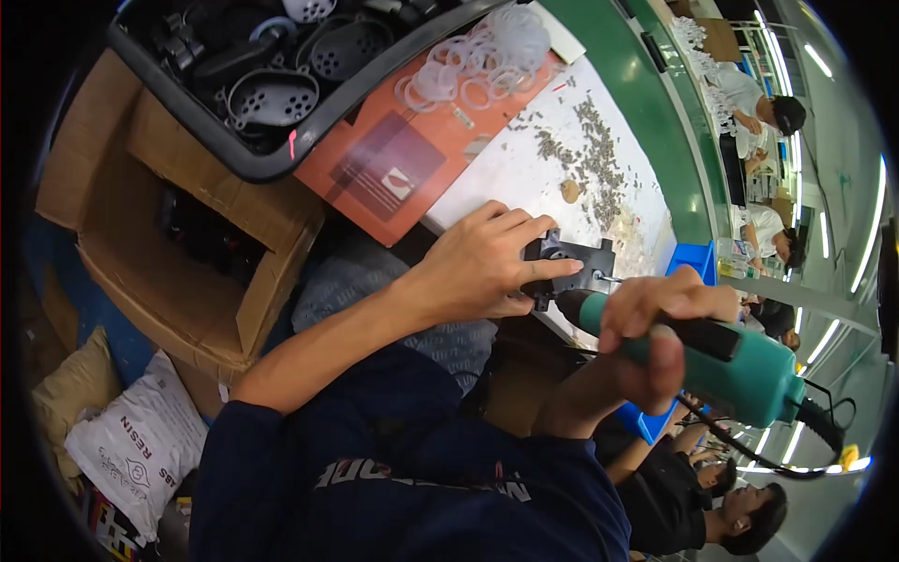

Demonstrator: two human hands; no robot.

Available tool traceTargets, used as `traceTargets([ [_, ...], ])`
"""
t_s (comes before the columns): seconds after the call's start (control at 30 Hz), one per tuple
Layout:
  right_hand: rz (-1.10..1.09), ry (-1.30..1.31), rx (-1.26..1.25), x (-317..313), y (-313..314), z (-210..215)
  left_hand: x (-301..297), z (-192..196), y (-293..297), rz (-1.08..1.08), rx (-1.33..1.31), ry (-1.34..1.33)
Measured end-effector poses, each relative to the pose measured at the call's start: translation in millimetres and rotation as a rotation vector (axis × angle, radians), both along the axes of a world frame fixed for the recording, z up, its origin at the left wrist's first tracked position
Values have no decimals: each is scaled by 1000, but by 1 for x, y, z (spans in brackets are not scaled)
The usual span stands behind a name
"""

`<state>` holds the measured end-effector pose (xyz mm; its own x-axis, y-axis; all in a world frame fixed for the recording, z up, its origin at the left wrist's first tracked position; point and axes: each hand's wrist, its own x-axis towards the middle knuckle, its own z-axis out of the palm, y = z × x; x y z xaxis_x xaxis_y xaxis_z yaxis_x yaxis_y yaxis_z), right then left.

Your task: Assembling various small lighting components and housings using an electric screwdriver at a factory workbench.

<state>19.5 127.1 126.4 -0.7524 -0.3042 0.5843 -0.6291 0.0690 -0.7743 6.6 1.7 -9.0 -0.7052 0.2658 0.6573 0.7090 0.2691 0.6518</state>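
My left hand (482, 262) is closed round a black plastic part (596, 256) at the near edge of the white worktop (496, 183), its index finger stretched over the top. In my right hand (660, 328) is a green electric screwdriver (763, 375), a cord trailing from its rear end. The tool's dark nose points at the black part; whether its bit touches cannot be made out. A small metal screw or pin (607, 277) shows at the part's right side. Many small screws (599, 155) lie scattered on the worktop beyond.
Clear plastic rings (445, 80) are heaped on an orange flat box (375, 173). A black crate (346, 108) of black parts stands far left, above an open cardboard box (159, 220). Blue bins (693, 258) flank the worktop's right. Sacks (140, 450) lie lower left; people sit at right.
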Motion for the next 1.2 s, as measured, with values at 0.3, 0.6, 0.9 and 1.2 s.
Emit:
traceTargets([
  [0.3, 19, 211, -744, 63, 114, 25, -31, 47, 9, -322, 150, -264],
  [0.6, -305, 232, -740, 105, 163, -10, -261, 95, 106, 61, 896, -414],
  [0.9, -110, 165, -613, 102, 175, -33, -290, 72, 67, 602, 81, -136],
  [1.2, 163, 73, -520, 52, 134, -16, 71, 74, -218, 1176, 291, 726],
])
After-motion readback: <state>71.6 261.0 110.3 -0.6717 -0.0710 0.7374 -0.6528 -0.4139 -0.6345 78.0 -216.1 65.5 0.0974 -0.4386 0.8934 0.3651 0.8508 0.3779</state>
